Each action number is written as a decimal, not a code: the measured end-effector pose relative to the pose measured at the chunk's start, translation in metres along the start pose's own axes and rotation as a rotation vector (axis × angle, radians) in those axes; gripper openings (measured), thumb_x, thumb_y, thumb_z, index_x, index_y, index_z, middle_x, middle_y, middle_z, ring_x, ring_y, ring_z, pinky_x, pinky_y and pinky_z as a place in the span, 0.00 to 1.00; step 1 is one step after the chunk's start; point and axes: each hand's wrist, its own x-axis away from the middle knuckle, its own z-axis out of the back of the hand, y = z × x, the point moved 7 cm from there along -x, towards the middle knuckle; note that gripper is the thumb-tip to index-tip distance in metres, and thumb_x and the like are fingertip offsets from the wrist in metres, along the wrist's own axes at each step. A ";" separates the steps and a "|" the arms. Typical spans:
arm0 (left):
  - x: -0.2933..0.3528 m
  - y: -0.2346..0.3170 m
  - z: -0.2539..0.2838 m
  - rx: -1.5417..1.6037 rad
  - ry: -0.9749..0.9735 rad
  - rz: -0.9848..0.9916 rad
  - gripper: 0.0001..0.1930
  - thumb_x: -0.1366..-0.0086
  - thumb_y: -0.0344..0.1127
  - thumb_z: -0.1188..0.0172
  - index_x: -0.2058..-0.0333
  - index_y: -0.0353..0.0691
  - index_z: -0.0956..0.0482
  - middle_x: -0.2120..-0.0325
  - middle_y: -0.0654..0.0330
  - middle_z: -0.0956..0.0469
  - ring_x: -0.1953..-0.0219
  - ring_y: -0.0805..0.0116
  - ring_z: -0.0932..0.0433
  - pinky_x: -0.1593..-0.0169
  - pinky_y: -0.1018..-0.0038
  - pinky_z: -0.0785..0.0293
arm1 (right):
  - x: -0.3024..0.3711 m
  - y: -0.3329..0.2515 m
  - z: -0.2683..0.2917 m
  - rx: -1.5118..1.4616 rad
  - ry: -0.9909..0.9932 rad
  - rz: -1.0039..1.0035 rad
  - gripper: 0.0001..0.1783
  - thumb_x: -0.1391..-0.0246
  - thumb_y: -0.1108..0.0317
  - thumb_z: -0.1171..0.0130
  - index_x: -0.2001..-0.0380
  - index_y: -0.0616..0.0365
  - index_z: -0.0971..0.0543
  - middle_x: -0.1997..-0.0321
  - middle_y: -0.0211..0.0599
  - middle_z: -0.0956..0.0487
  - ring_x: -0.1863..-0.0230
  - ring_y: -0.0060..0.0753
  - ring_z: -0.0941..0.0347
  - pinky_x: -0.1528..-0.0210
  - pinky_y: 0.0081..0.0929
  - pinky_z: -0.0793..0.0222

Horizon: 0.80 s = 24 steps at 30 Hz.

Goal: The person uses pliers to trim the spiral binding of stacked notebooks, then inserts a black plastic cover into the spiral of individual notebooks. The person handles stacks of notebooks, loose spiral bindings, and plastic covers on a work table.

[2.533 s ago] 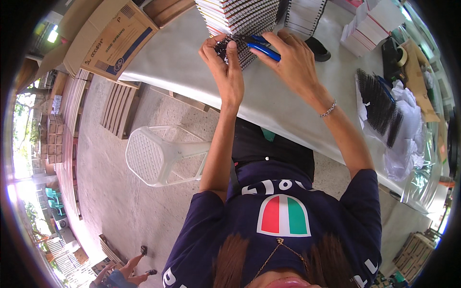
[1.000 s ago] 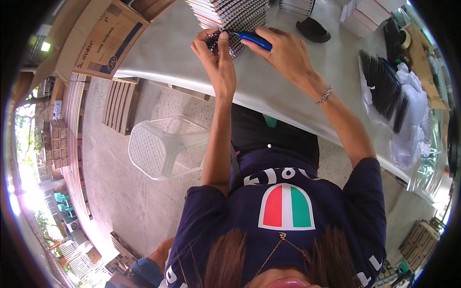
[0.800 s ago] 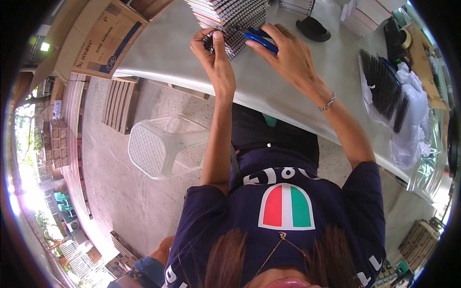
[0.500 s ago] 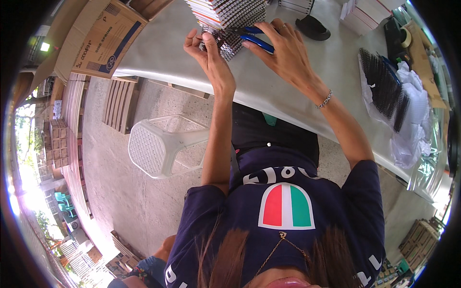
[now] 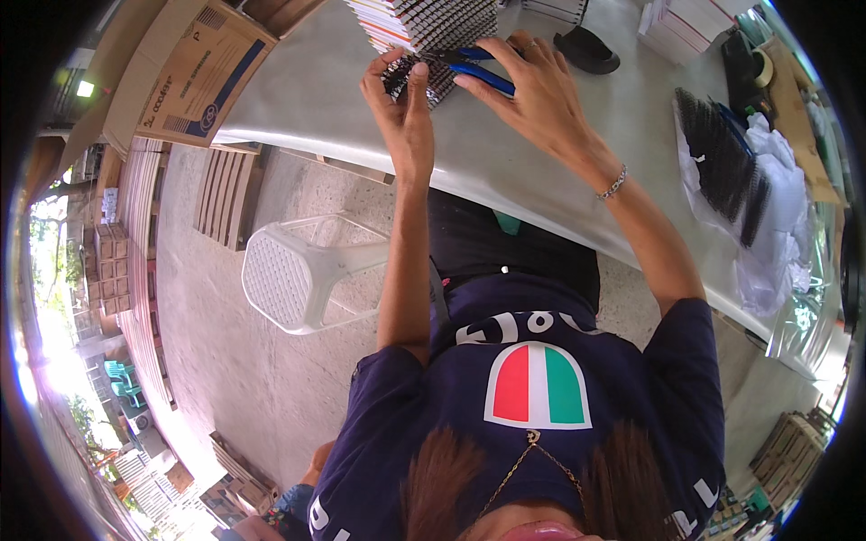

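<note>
A stack of spiral-bound notebooks point(image 5: 383, 22) stands at the table's far edge, dark coils point(image 5: 451, 20) along its side. My right hand point(image 5: 539, 95) is closed around blue-handled cutting pliers point(image 5: 487, 76), whose dark jaws point left against the coils at the stack's near corner. My left hand point(image 5: 404, 117) is at that same corner, thumb and fingers curled around a dark spiral coil point(image 5: 395, 79). Its fingertips partly hide what lies between them, and the exact spot where the jaws meet the coil is too small to make out.
On the grey-covered table point(image 5: 577, 171) lie a black curved object point(image 5: 587, 50), more notebooks point(image 5: 677, 32), loose black coils point(image 5: 717, 158) on plastic wrap point(image 5: 776, 207) and a tape roll point(image 5: 763, 70). Left are a cardboard box point(image 5: 194, 77), a white stool point(image 5: 289, 279) and a wooden pallet point(image 5: 227, 194).
My left hand has shifted slightly right and its fingers have drawn in around the coil. The pliers in my right hand stay nearly in place at the stack's corner.
</note>
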 end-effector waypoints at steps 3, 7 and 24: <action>-0.002 -0.004 0.001 0.017 -0.006 -0.024 0.18 0.27 0.39 0.42 0.45 0.37 0.30 0.52 0.59 0.30 0.53 0.75 0.32 0.45 0.77 0.36 | -0.003 -0.004 0.001 0.016 0.027 0.024 0.26 0.44 0.42 0.36 0.54 0.52 0.20 0.59 0.46 0.20 0.56 0.47 0.23 0.54 0.44 0.32; -0.003 -0.006 0.001 0.041 -0.019 -0.023 0.16 0.27 0.39 0.43 0.47 0.36 0.29 0.53 0.59 0.29 0.55 0.76 0.31 0.47 0.78 0.35 | -0.007 0.002 -0.011 -0.066 -0.090 -0.023 0.23 0.43 0.43 0.37 0.60 0.52 0.20 0.70 0.40 0.18 0.67 0.43 0.19 0.62 0.42 0.26; 0.005 -0.009 -0.001 0.236 -0.013 0.072 0.14 0.28 0.35 0.41 0.48 0.38 0.29 0.55 0.60 0.26 0.54 0.74 0.30 0.45 0.73 0.34 | 0.007 0.001 -0.011 -0.009 -0.017 -0.031 0.28 0.45 0.42 0.35 0.51 0.51 0.20 0.56 0.45 0.20 0.54 0.47 0.24 0.51 0.46 0.35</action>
